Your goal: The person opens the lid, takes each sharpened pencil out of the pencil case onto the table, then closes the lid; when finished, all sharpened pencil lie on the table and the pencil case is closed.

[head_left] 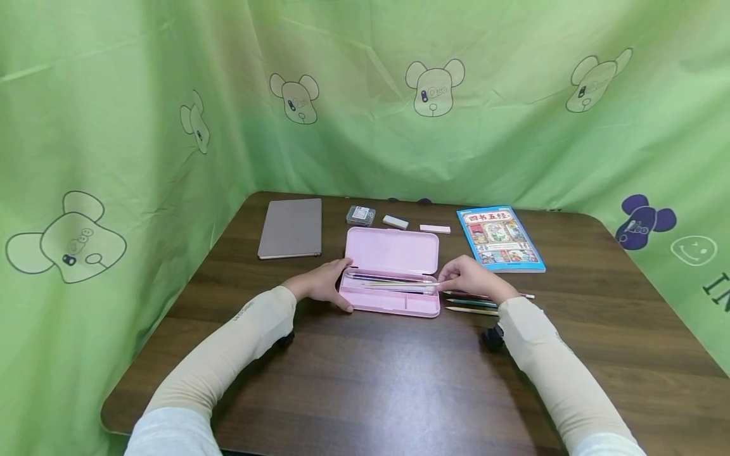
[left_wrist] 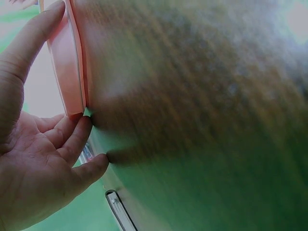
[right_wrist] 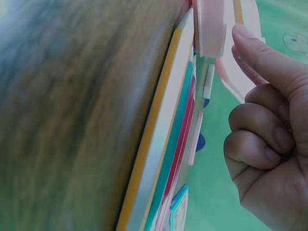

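Starting on the left we've got a grey notebook (head_left: 290,228), then our left hand (head_left: 320,283) with relaxed, nearly straight fingers steadying the left end of the open pink pencil case (head_left: 393,253) mid-table. Our right hand (head_left: 469,276) pinches a pale pencil (head_left: 399,284) lying across the case tray, with three more pencils (head_left: 471,303) just right of the case and a blue book (head_left: 500,237) behind them.

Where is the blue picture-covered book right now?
In the head view, the blue picture-covered book lies flat on the dark wooden table, right of the open pink pencil case, beyond the right hand.
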Available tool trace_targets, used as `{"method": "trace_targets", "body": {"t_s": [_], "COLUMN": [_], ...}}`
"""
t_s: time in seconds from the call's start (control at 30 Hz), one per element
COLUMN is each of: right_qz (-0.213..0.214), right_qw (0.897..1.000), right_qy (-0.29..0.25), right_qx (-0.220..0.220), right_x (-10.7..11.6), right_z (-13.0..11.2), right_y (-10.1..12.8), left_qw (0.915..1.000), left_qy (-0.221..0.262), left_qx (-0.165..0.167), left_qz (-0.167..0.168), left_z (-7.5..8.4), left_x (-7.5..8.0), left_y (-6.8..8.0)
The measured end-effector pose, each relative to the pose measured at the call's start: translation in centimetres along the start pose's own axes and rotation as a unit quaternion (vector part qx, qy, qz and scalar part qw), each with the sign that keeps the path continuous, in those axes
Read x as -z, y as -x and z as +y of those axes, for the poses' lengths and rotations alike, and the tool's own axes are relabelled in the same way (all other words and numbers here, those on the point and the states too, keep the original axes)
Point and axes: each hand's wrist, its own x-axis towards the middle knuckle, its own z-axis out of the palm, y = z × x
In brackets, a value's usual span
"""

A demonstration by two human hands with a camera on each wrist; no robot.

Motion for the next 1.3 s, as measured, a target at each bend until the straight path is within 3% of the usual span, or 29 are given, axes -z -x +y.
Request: {"method": "trace_targets", "body": {"t_s": [1.0, 1.3], "right_qz": [0.019, 0.025], "right_qw": [0.999, 0.999], "right_qy": [-0.015, 0.002], "right_qx": [-0.02, -0.04], "right_x": [2.7, 3.9], "right_z": [4.1, 5.2], "right_y": [4.9, 6.8], "left_qw": [1.0, 0.9999], "left_qy": [0.007, 0.001], "left_qx": [0.002, 0.002], "left_qz": [-0.005, -0.01], "left_z": [0.1, -0.1], "left_x": [0.3, 0.3], "left_y": [0.0, -0.3]}}
